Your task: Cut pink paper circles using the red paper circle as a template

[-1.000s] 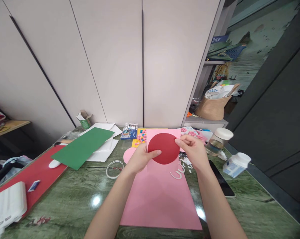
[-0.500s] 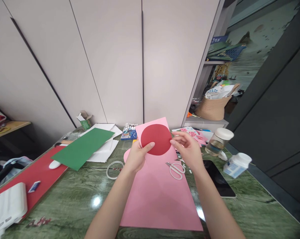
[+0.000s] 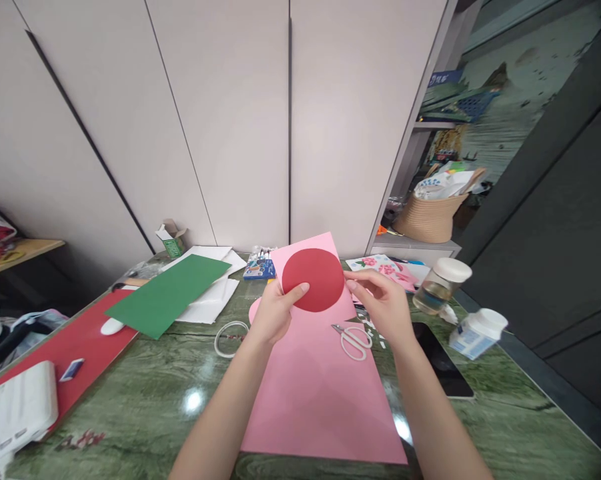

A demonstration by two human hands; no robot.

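My left hand [image 3: 276, 312] grips a pink paper sheet [image 3: 325, 240] with a red paper circle [image 3: 313, 280] lying against its front, the thumb pressed on the circle. My right hand [image 3: 378, 297] pinches the right edge of these papers with thumb and forefinger. Exactly which layer sits between those fingertips I cannot tell. Below the hands, a large pink sheet [image 3: 320, 407] lies flat on the table. White-handled scissors [image 3: 353, 340] rest on its upper right part, blades pointing up and left.
Left of my arms are a white ring [image 3: 218, 340], a green sheet [image 3: 170, 293] over white papers [image 3: 215, 303], and a red sheet [image 3: 80, 373]. On the right stand a black tablet [image 3: 443, 363], a lidded jar [image 3: 440, 287] and a white bottle [image 3: 478, 333]. Cabinet doors [image 3: 220, 133] rise behind.
My right thumb and forefinger have closed on the papers' right edge, and its other fingers have curled in. My left hand keeps its grip. The view has shifted slightly.
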